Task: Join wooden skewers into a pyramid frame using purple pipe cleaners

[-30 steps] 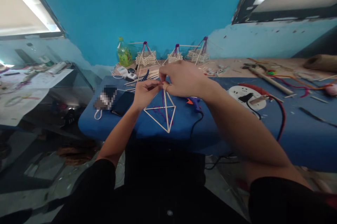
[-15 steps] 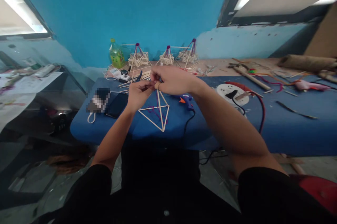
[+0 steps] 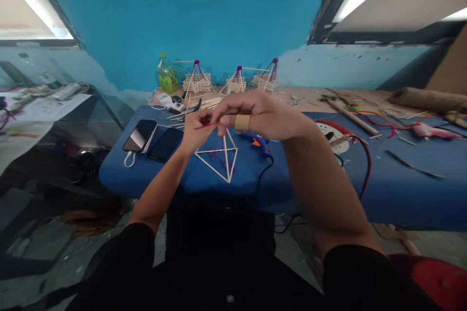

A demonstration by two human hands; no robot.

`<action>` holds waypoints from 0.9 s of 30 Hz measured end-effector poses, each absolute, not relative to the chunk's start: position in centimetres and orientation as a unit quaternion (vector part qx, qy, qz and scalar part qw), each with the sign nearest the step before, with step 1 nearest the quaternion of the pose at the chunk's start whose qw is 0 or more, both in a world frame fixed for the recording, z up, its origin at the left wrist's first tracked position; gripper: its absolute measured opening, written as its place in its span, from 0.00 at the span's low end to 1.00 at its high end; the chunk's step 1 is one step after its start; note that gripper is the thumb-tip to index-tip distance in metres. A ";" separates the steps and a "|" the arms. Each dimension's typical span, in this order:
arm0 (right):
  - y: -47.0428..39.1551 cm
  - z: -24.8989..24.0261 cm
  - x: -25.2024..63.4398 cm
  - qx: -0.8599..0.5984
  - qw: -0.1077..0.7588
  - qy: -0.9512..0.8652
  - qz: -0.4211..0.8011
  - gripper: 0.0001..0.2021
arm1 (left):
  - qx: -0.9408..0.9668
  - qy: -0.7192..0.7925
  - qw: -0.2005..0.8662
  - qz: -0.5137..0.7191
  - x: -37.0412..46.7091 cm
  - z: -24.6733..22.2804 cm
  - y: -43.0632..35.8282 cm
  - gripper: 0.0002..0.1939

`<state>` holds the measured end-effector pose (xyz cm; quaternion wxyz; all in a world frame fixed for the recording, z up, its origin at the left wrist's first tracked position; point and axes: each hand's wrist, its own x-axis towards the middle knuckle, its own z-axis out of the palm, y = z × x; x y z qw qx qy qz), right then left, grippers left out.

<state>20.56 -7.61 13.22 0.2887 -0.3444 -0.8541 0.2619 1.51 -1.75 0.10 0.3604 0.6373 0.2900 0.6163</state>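
A pyramid frame of thin wooden sticks (image 3: 228, 167) stands on the blue tabletop, its tip hidden behind my fingers. My left hand (image 3: 195, 132) is closed at that tip, pinching the sticks where they meet. Purple yarn (image 3: 224, 144) hangs down inside the frame and lies loosely around its base, and a short reddish strand crosses my left fingers. Just to the right, my right hand (image 3: 264, 115) is bent over the tip with thumb and fingers pinched together at the yarn. A tan bandage (image 3: 242, 122) wraps the right thumb.
Behind stand several stick structures (image 3: 197, 82) with purple-tied tops, beside a green bottle (image 3: 168, 77). Two phones (image 3: 140, 136) lie left. A blue glue gun (image 3: 259, 143), a white power strip (image 3: 337, 140), a pink glue gun (image 3: 430, 131) and cords lie right.
My right hand has turned and shifted slightly right, showing its bandaged thumb. The reddish strand now shows across my left fingers. The whole view has shifted slightly.
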 end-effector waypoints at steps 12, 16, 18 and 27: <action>-8.1 -1.6 20.0 -0.586 0.226 -0.754 0.192 0.13 | 0.594 0.270 0.419 0.632 2.3 -1.2 -0.9 0.16; -8.4 -0.3 19.9 -0.549 0.221 -0.783 0.193 0.11 | 0.596 0.279 0.402 0.637 2.2 -1.4 -1.0 0.14; -9.2 0.7 20.7 -0.516 0.268 -0.788 0.202 0.11 | 0.600 0.274 0.395 0.639 2.1 -1.5 -1.0 0.14; -11.8 7.2 22.5 -0.365 0.428 -0.822 0.091 0.11 | 0.614 0.215 0.420 0.633 2.3 -1.9 -0.7 0.20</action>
